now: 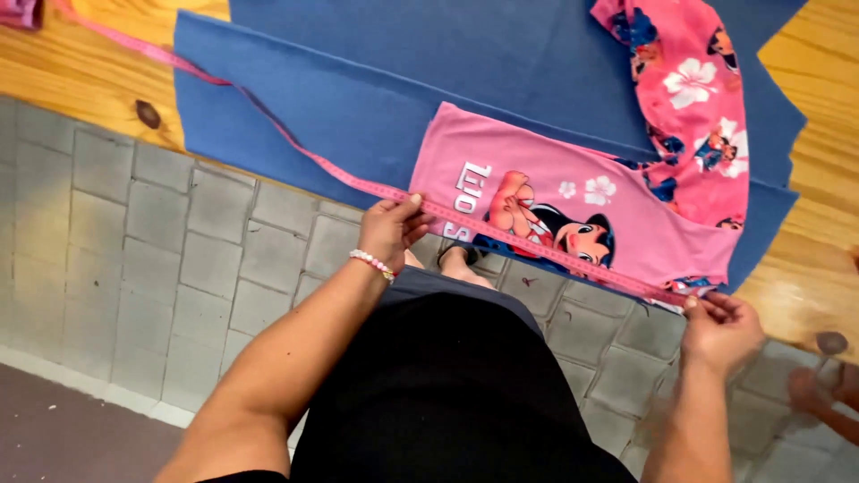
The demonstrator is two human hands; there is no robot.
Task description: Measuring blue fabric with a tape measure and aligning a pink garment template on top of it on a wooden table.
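Over pink shirt point(573, 224), both hands pinch tape measure point(501, 231), far end cut off

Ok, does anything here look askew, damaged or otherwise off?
Nothing damaged or spilled. The left hand and right hand stretch a pink measuring tape along the pink garment. The only loose end: the tape's spare length trails off over the blue fabric onto the wooden table.

The pink measuring tape point(295, 148) runs off the picture's top left corner, its far end unseen. Above the pink shirt point(573, 215), the patterned pink fabric point(689, 80) is cut by the top edge. Right of the shirt, a blurred foot point(810, 389) shows near the right edge. The person's own feet point(456, 264) below the shirt are mostly hidden.
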